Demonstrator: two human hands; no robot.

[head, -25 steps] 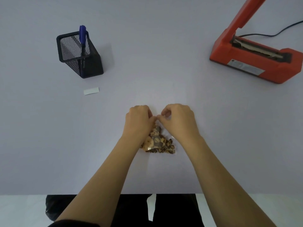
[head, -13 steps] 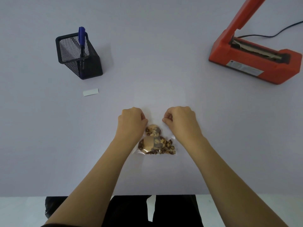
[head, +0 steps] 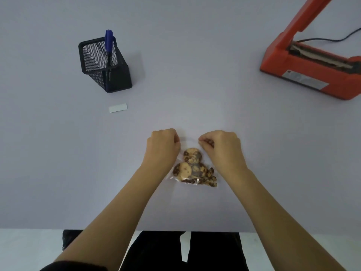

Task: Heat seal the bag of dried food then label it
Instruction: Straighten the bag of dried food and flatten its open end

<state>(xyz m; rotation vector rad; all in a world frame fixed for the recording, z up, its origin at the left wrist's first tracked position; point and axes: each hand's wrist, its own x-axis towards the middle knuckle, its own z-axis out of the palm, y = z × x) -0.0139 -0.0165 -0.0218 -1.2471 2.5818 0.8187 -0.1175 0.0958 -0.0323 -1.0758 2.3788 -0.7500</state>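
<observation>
A clear plastic bag of dried food (head: pixel 193 169) lies flat on the pale table, brown slices and bits showing through it. My left hand (head: pixel 163 147) pinches the bag's top left corner and my right hand (head: pixel 222 147) pinches its top right corner, the open edge stretched between them. An orange heat sealer (head: pixel 312 75) stands at the far right with its arm raised. A small white label (head: pixel 118 107) lies on the table to the far left.
A black mesh pen holder (head: pixel 105 65) with a blue marker (head: pixel 109 42) in it stands at the back left, just beyond the label. The sealer's black cord (head: pixel 332 39) trails off to the right. The table's near edge (head: pixel 97 229) runs across below my forearms.
My hands have drawn apart from touching each other, spreading the bag's top edge wide. The bag now lies flatter and more of the food shows.
</observation>
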